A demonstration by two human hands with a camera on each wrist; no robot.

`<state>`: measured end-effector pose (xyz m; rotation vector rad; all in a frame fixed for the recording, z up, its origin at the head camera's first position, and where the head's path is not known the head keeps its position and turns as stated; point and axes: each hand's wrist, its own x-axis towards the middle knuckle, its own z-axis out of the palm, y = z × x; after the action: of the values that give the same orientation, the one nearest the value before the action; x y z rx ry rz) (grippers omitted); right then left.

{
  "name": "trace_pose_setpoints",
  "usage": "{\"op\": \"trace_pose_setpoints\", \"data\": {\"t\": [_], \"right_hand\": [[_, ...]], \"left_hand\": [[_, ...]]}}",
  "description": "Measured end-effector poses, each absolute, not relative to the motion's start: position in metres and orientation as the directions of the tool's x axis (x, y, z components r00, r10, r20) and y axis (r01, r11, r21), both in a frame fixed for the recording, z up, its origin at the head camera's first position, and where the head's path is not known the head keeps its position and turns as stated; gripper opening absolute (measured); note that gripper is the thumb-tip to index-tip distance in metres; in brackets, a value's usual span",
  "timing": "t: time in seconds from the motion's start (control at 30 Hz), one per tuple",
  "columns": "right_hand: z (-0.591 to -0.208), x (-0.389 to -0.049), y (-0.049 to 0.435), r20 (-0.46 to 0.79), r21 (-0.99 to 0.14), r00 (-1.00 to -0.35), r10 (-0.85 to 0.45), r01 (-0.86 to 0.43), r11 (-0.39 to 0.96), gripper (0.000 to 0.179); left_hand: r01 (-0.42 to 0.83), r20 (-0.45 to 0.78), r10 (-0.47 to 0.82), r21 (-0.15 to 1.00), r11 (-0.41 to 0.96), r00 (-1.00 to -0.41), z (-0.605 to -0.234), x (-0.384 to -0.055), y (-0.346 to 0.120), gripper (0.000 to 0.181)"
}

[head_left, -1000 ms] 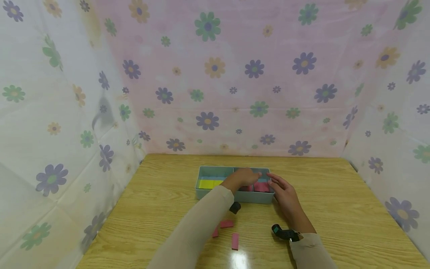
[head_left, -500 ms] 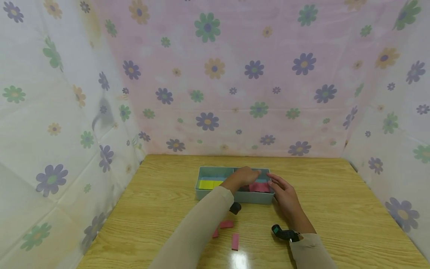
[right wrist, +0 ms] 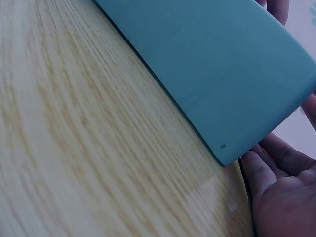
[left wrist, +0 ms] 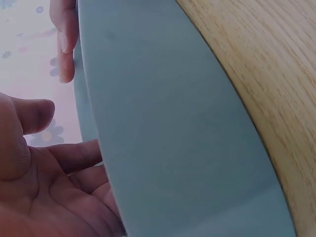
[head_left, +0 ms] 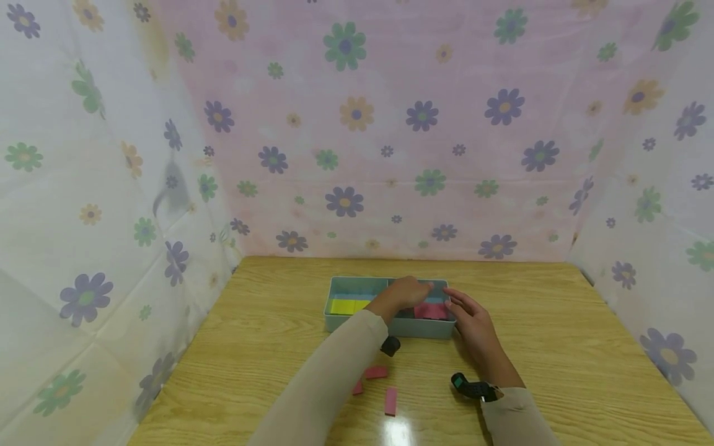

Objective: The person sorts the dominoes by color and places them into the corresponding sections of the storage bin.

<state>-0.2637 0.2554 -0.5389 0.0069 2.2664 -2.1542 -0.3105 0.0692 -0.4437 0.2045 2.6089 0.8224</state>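
A pale blue-green divided box (head_left: 426, 328) stands on the table. My left hand (head_left: 403, 292) reaches over its front wall into the right compartment, beside pink pieces (head_left: 431, 311). In the left wrist view, its thumb stands apart and its fingertips are hidden behind the wall (left wrist: 163, 118). My right hand (head_left: 476, 325) rests against the box's right end, fingers extended near the top rim. In the right wrist view, that hand (right wrist: 286, 182) is right at the box's corner. Yellow pieces (head_left: 343, 306) lie in the left compartment.
Several loose pink blocks lie on the wooden table (head_left: 268, 347) in front of the box, including one pink block (head_left: 390, 401) nearest me and another (head_left: 376, 371) partly beside my left sleeve. Flowered cloth (head_left: 379, 136) surrounds the table behind and at the sides.
Inside the right compartment, a pink piece near my left hand has shifted right, closing the gap to the other pink piece. Both hands stay almost in place.
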Motion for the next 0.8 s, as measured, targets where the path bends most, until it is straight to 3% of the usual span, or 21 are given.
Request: {"op": "trace_pose_setpoints", "data": {"t": [0.4, 0.8], "right_hand": [[-0.539, -0.266, 0.256, -0.026, -0.998, -1.0, -0.001, 0.026, 0.054, 0.051], [-0.538, -0.266, 0.256, -0.063, -0.996, -0.998, -0.003, 0.063, 0.069, 0.05]], "left_hand": [[0.147, -0.242, 0.309, 0.517, 0.844, -0.92, -0.437, -0.307, 0.062, 0.067], [0.158, -0.111, 0.337, 0.72, 0.676, -0.935, -0.425, -0.278, 0.027, 0.051]]}}
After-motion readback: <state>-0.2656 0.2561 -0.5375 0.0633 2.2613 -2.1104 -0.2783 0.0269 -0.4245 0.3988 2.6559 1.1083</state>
